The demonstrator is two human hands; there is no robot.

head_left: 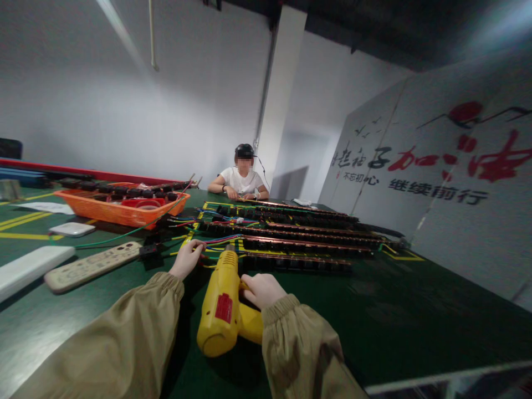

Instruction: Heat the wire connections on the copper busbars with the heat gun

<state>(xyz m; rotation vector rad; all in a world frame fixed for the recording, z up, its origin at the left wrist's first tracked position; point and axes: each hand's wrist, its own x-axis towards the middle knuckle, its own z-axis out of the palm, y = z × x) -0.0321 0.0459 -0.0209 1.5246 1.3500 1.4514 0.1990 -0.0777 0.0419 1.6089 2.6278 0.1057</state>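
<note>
My right hand (262,289) is wrapped round the handle of a yellow heat gun (218,310), whose nozzle points away from me toward the wires. Just left of the nozzle, my left hand (189,259) has its fingers pinched on the coloured wires (216,242). These wires run into long black strips with copper-coloured edges (307,244), laid side by side across the table. My left fingertips partly hide the spot they grip.
On the green table (394,310) at left stand an orange basket (120,210) with parts, a beige power strip (93,266), a white box (35,269) and a small white device (72,229). A co-worker (243,180) sits at the far side.
</note>
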